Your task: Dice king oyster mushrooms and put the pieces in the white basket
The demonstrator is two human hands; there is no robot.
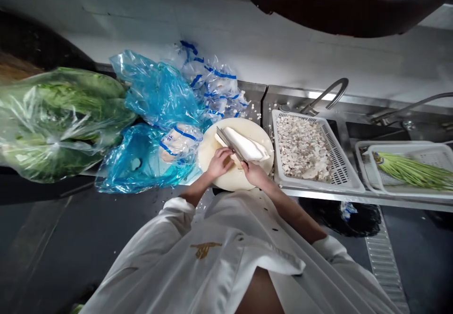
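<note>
On a round, cream-coloured chopping board, my right hand is closed round the handle end of a cleaver. Its blade slants up and to the left across the board. My left hand lies just left of the blade, fingers curled and pressing on a pale piece of food that they partly hide. Along the blade's right side runs a bright white patch; I cannot tell whether it is glare on the metal or food.
Right of the board, a white basket holds chopped pale pieces; beyond it, long green stems lie in another basket. Taps rise behind. At left are blue plastic bags, a clear packet and bagged leafy greens.
</note>
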